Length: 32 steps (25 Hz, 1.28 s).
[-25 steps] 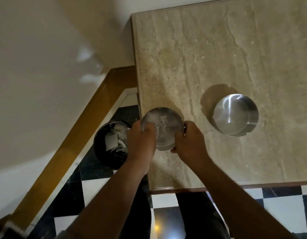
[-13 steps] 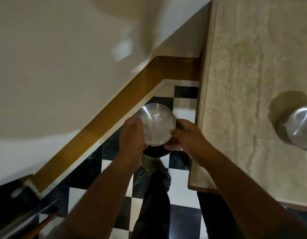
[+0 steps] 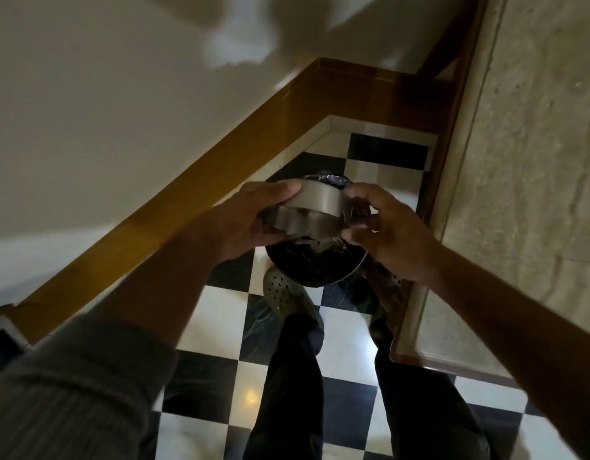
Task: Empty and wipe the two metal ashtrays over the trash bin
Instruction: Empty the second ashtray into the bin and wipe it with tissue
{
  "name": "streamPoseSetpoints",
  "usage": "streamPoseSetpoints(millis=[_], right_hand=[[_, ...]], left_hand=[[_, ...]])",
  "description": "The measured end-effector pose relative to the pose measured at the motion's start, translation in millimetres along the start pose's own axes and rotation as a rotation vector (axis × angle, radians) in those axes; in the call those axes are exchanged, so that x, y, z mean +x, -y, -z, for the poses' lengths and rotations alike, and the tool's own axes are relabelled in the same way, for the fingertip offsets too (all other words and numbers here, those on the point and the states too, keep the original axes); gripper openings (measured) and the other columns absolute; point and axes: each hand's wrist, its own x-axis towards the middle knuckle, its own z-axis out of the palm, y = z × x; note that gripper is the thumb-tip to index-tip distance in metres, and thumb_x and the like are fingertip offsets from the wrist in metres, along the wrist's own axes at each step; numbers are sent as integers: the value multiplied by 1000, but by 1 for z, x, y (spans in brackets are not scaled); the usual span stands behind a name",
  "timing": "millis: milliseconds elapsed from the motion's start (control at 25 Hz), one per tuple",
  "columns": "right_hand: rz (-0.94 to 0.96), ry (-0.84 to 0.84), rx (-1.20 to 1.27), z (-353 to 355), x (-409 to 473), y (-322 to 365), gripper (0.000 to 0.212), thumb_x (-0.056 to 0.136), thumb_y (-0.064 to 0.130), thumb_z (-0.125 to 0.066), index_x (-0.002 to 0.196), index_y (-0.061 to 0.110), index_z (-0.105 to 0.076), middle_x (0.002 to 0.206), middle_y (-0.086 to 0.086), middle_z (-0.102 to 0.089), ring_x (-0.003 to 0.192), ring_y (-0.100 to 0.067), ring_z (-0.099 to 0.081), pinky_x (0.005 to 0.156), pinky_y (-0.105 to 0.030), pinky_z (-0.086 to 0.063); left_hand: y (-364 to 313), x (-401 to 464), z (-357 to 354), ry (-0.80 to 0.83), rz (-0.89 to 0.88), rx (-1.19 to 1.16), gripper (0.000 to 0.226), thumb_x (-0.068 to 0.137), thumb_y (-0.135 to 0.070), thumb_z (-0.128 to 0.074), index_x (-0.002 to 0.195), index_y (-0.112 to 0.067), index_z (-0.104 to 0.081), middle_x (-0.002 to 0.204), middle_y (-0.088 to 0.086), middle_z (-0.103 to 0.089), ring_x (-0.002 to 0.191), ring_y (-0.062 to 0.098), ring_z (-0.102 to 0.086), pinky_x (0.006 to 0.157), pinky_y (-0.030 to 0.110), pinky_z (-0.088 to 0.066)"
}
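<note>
A round metal ashtray (image 3: pixel 315 210) is held between both hands, tipped on its side so its steel wall faces me and its mouth points away and down. My left hand (image 3: pixel 253 215) grips its left side and my right hand (image 3: pixel 379 230) grips its right side. Directly below it on the floor stands the trash bin (image 3: pixel 315 263), round with a black liner and a metal rim, partly hidden by the ashtray and my hands. The other ashtray is out of view.
A marble table top (image 3: pixel 525 180) with a wooden edge runs along the right. A white wall with a wooden skirting board (image 3: pixel 194 194) closes the left. The floor is black-and-white checkered tile (image 3: pixel 217 317). My own legs and a green clog (image 3: pixel 287 297) stand just behind the bin.
Both hands carried the ashtray from the table edge leftward and down over the bin, then tipped it from flat onto its side. The view swung left, so the other ashtray left the frame.
</note>
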Motion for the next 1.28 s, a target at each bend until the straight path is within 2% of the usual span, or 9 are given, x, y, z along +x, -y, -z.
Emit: streamPoseSetpoints(millis=[120, 240, 440, 560, 640, 720, 960, 1120, 1280], right_hand=[[247, 22, -344, 14, 4, -10, 58, 86, 4, -68, 134, 30, -49, 127, 4, -56, 113, -9, -57, 91, -13, -45], [411, 158, -579, 24, 6, -10, 57, 84, 7, -66, 137, 21, -50, 137, -4, -56, 115, -20, -60, 89, -27, -53], [530, 213, -844, 8, -4, -16, 54, 77, 3, -80, 127, 6, -61, 137, -27, -56, 108, -45, -66, 73, -52, -62], [477, 198, -871, -5, -9, -15, 61, 76, 6, -80, 132, 6, -57, 142, -30, -50, 121, -48, -57, 79, -55, -60], [399, 241, -902, -10, -10, -13, 78, 80, 25, -79, 146, 8, -41, 156, -29, -28, 142, -48, -30, 105, -59, -44], [313, 273, -931, -10, -18, -12, 108, 79, 60, -69, 155, 10, -11, 164, -22, 5, 151, -39, 9, 123, -51, -9], [671, -388, -715, -3, -33, 21, 125, 74, 80, -58, 146, -12, -15, 154, -39, -8, 150, -45, -2, 121, -59, -11], [269, 304, -1056, -14, -21, -4, 131, 69, 92, -42, 153, 5, 11, 162, -21, 17, 149, -37, 18, 123, -55, -3], [350, 318, -1045, -18, -12, -11, 128, 70, 91, -40, 153, 6, 9, 159, -15, 20, 150, -34, 14, 119, -46, 12]], left_hand=[[-11, 20, 10, 205, 108, 315, 113, 39, -34, -94, 141, -27, -45, 138, 9, -54, 125, 32, -57, 101, 43, -54], [-14, 35, -1, 362, 106, 696, 111, 48, -34, -91, 146, -30, -38, 143, 4, -52, 128, 29, -53, 106, 48, -48], [9, 43, -15, 120, -64, 1105, 135, 38, -60, -88, 151, -25, -24, 149, 3, -40, 132, 26, -45, 104, 47, -50], [24, 43, -13, -23, -247, 1242, 136, 38, -67, -84, 150, -21, -20, 150, 7, -36, 132, 27, -41, 103, 38, -44], [29, 44, -12, -87, -411, 1349, 134, 44, -66, -85, 149, -13, -21, 149, 12, -40, 132, 31, -42, 102, 32, -32], [31, 46, -11, -149, -552, 1444, 133, 45, -67, -84, 147, -6, -26, 146, 17, -45, 129, 34, -45, 100, 32, -27], [21, 49, -30, -264, -673, 1577, 128, 44, -75, -77, 144, -9, -32, 139, 13, -48, 122, 30, -46, 100, 35, -38], [11, 43, -40, -312, -684, 1580, 121, 47, -70, -70, 144, -5, -37, 140, 16, -50, 124, 34, -49, 96, 52, -49], [18, 34, -32, -314, -642, 1561, 122, 53, -72, -73, 144, 2, -39, 139, 20, -52, 124, 35, -51, 100, 51, -47]])
